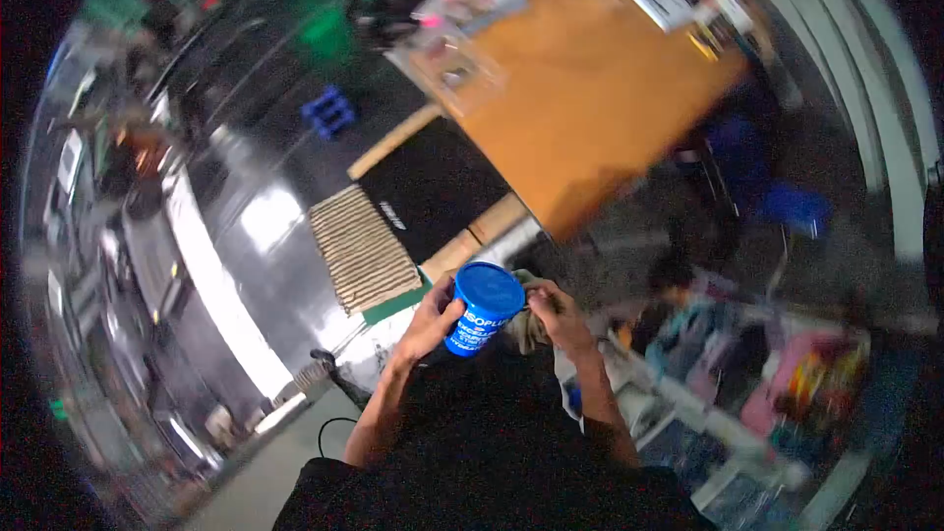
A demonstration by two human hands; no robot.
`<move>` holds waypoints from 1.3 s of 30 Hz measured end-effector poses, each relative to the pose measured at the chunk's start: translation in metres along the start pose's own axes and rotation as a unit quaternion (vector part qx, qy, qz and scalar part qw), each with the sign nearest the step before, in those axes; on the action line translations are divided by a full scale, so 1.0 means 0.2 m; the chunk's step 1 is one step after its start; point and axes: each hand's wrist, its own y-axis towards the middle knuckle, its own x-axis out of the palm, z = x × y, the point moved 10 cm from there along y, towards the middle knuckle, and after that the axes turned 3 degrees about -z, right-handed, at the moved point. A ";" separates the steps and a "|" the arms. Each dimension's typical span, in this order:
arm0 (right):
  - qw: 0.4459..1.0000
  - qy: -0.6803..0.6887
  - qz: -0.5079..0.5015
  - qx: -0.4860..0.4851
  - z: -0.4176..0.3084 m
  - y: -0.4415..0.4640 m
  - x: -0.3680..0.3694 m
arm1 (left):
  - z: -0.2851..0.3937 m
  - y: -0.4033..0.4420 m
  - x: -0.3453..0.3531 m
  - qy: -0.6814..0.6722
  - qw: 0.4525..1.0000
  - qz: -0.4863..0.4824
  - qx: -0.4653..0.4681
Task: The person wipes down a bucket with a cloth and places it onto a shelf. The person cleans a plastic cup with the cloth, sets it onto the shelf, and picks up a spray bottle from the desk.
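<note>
A blue plastic tub (476, 326) with a blue lid (490, 285) and white printed lettering is held in front of my body, tilted a little. My left hand (433, 323) wraps round its left side, thumb against the label. On the other side, my right hand (557, 315) is closed near the lid's rim. A bunched olive-grey cloth (529, 328) hangs from its fingers, next to the tub. Whether the right fingertips also touch the tub, I cannot tell.
Ahead lies a shiny dark table (295, 152) with a ribbed beige mat (364, 248), a black panel (428, 187) and a blue rack (328, 112). An orange-brown tabletop (590, 88) adjoins it. Bins of coloured items (747, 374) stand at right. Much of the scene is blurred.
</note>
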 end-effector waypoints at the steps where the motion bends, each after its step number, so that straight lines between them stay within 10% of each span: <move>1: 0.999 -0.038 0.005 -0.038 -0.02 -0.07 0.00 | -0.04 0.02 0.05 0.008 0.999 -0.032 -0.029; 6: 0.982 0.181 0.052 0.020 0.41 -0.52 -0.08 | -0.15 0.08 0.47 0.011 0.956 -0.256 -0.142; 18: 0.936 0.203 0.223 0.183 1.20 -1.33 -0.01 | -0.77 -0.06 1.30 0.213 0.714 -0.616 -0.256; 29: 0.758 0.436 0.470 0.122 2.79 -1.63 0.02 | -2.16 -0.08 1.39 0.390 0.814 -0.418 -0.109; 30: 0.649 0.541 0.523 0.114 2.69 -1.59 -0.04 | -2.39 -0.07 1.33 0.433 0.817 -0.375 -0.070; 33: 0.569 0.583 0.570 0.109 3.40 -1.50 -0.12 | -2.85 -0.10 1.24 0.402 0.822 -0.341 -0.216; 35: 0.483 0.592 0.635 0.116 3.76 -1.44 -0.20 | -3.12 -0.17 1.21 0.426 0.811 -0.392 -0.085; 37: 0.429 0.647 0.628 0.062 4.09 -1.32 -0.28 | -3.18 -0.18 1.23 0.391 0.805 -0.411 -0.176; 38: 0.694 0.270 0.652 0.144 4.32 -1.35 -0.51 | -3.25 -0.17 1.22 0.392 0.796 -0.424 -0.182; 39: 0.715 0.274 0.633 0.112 4.45 -1.28 -0.54 | -3.34 -0.17 1.20 0.431 0.775 -0.447 -0.116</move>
